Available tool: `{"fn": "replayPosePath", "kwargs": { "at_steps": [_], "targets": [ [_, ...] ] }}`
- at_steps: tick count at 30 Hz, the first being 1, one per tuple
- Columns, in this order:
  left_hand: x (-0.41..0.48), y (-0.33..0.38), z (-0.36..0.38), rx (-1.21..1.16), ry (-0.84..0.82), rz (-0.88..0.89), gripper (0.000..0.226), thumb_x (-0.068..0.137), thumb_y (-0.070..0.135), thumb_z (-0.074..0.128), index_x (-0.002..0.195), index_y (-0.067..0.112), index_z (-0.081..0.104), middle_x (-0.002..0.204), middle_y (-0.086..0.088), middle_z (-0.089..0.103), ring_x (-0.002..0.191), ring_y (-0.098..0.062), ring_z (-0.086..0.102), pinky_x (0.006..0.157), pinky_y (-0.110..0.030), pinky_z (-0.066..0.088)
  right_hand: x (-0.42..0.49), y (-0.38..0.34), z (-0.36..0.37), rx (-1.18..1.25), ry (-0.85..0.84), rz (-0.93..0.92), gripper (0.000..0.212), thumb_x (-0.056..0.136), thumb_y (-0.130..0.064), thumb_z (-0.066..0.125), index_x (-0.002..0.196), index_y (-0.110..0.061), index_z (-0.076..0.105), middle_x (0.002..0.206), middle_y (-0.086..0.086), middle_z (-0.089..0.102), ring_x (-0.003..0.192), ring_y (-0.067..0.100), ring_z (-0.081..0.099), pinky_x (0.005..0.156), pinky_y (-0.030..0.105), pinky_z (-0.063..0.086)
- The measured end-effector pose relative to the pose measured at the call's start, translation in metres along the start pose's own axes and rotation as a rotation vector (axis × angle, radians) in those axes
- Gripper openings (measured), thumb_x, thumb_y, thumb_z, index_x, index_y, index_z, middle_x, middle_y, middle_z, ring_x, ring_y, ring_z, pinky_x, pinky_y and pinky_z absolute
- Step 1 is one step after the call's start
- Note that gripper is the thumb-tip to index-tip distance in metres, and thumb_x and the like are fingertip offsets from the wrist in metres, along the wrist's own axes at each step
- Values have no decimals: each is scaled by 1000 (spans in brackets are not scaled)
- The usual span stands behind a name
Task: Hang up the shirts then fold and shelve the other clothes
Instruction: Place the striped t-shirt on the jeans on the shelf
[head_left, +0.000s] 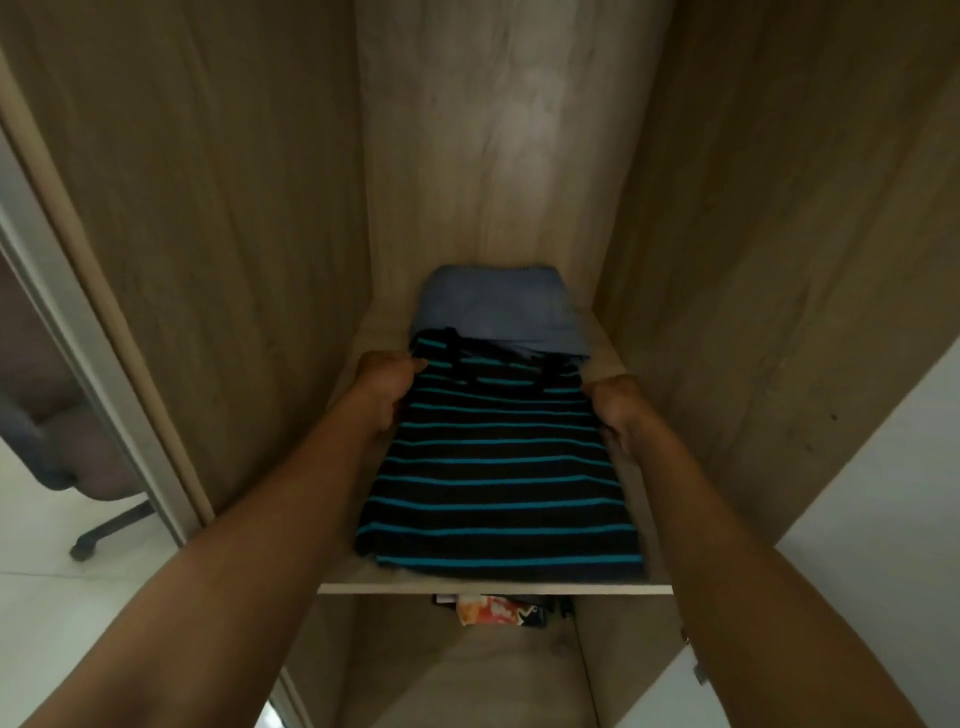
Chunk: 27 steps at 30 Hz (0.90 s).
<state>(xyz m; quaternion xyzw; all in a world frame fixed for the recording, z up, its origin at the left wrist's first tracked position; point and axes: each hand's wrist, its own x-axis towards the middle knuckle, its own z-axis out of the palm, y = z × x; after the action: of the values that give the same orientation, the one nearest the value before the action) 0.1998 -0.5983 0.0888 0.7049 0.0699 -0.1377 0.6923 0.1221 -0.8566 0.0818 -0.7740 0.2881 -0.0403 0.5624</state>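
Note:
A folded black garment with teal stripes (498, 467) lies on a wooden wardrobe shelf (493, 588). My left hand (387, 387) grips its far left edge and my right hand (618, 410) grips its far right edge, fingers curled under the cloth. Behind it, toward the back of the shelf, sits a folded light blue garment (498, 306), partly overlapped by the striped one.
Wooden wardrobe walls (234, 208) close in left, right and behind. Below the shelf, a colourful item (491, 609) shows in the lower compartment. At the far left outside the wardrobe stands an office chair (78, 467) on a pale floor. A white door (883, 519) is at right.

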Motion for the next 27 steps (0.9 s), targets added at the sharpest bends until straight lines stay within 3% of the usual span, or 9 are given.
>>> {"fn": "replayPosePath", "kwargs": {
  "at_steps": [4,7,9,12,16,18,21,24,27],
  "targets": [
    [7,1,5,-12,16,33,42,95,11,66,134,3,55,121,-9,63,92,-21,63,75,-28,53,-3,-14,8,-124,-5,-103,32,99,-32,61,115,-5,63,106,11,67,95,27,65,84,37,56],
    [13,4,10,-68,-9,63,39,93,10,69,130,10,58,114,-5,63,90,-17,63,69,-26,53,3,-15,10,-15,-20,-169,22,102,-17,55,99,1,67,107,18,68,85,22,62,76,35,55],
    [15,3,8,74,56,96,24,88,8,73,111,10,65,115,-7,65,88,-19,63,76,-26,53,9,-11,8,-122,-2,-194,14,102,-16,54,93,-9,64,95,8,65,85,20,59,70,27,50],
    [10,1,7,341,128,213,24,84,7,77,81,19,56,102,-1,60,85,-16,57,74,-25,48,10,-1,3,-294,13,-276,22,99,-13,60,119,-5,63,108,1,59,100,21,58,89,27,48],
    [-26,2,6,515,73,482,64,83,21,79,139,12,49,123,6,51,114,-15,53,92,-22,43,-17,1,-7,-306,97,-389,52,97,-38,53,138,-6,54,132,12,62,115,28,60,102,42,50],
    [-55,-7,3,677,-60,591,61,89,33,71,143,22,46,139,4,51,123,-15,52,102,-26,42,-52,5,-3,-356,78,-443,61,93,-53,43,132,-10,59,126,18,64,112,31,62,99,42,51],
    [-98,-35,-1,991,-280,550,64,97,48,55,152,24,34,156,0,36,140,-18,38,116,-32,31,-118,27,11,-547,-62,-476,57,103,-50,38,144,-12,50,146,10,48,133,26,48,110,32,38],
    [-120,-63,0,1209,-273,492,74,98,61,38,158,22,19,166,0,13,152,-23,11,123,-35,12,-141,57,26,-748,-99,-453,71,102,-58,29,158,-14,23,166,7,15,152,24,15,123,37,17],
    [-115,-73,8,1330,-178,540,78,97,68,29,159,22,14,167,-1,6,153,-25,5,124,-41,9,-130,66,31,-873,-40,-479,75,101,-62,22,160,-18,11,168,7,4,154,24,3,124,42,9]
  ]
}}
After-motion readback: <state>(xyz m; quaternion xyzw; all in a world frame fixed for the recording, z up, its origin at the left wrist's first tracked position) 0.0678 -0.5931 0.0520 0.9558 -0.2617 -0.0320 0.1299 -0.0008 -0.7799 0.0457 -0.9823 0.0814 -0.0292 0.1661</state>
